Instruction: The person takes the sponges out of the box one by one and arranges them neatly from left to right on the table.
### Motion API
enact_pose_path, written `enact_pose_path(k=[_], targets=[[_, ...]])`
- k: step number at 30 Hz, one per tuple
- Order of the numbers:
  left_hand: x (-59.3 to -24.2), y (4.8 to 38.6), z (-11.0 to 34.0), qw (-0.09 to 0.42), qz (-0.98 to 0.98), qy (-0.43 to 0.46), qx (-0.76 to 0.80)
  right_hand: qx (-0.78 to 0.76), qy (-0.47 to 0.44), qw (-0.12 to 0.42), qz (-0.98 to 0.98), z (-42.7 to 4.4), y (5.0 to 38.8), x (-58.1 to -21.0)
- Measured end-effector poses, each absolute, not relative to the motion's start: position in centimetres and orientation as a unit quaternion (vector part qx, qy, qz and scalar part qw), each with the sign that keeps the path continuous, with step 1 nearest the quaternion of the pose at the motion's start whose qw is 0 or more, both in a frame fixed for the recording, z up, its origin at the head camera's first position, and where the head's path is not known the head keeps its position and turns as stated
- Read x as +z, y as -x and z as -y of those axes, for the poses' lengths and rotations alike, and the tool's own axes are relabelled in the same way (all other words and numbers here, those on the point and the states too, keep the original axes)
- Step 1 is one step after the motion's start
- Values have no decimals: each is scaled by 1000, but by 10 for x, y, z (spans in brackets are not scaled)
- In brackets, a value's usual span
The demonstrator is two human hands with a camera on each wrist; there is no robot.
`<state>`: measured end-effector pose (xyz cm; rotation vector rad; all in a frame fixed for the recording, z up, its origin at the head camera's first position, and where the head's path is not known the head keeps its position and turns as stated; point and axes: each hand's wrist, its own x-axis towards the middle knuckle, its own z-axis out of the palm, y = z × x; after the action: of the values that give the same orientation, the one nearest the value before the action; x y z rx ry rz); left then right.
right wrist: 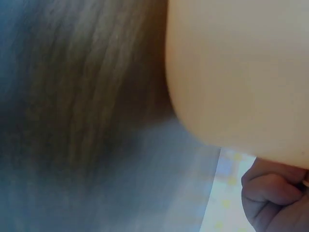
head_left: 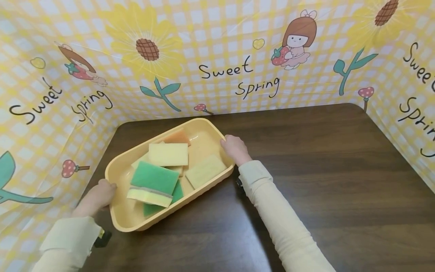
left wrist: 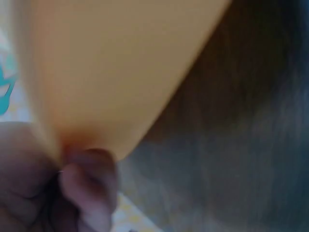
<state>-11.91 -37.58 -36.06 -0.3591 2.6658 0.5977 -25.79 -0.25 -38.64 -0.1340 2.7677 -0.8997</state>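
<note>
A yellow plastic bin [head_left: 119, 215] is held tilted over the left part of the table, one hand at each short end. My left hand [head_left: 102, 193] grips its left rim; curled fingers under the rim show in the left wrist view, against the bin's blurred outer wall [left wrist: 116, 72]. At the right end my right hand [head_left: 235, 148] grips the rim, its bent fingers low in the right wrist view below the bin wall [right wrist: 241, 87]. Inside lie several sponges: a green-topped one [head_left: 155, 176], pale yellow ones [head_left: 168, 153] and an orange one [head_left: 176, 138].
Beneath is a dark wood-grain table [head_left: 323, 170], stretching away to the right of the bin. A yellow checked cloth [head_left: 221, 45] with flowers and lettering hangs round the back and sides.
</note>
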Motion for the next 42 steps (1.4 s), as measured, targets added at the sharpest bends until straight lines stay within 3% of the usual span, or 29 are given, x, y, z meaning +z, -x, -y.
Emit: enact_pose_path(k=[6, 19, 42], targets=[[-369, 124, 353, 141, -965, 169, 143, -308, 40, 117, -943, -18, 259, -388], [-374, 142, 300, 84, -970, 206, 101, -303, 40, 109, -946, -63, 249, -388], [-382, 171, 249, 22, -984, 157, 75, -302, -12, 42, -952, -122, 216, -392]])
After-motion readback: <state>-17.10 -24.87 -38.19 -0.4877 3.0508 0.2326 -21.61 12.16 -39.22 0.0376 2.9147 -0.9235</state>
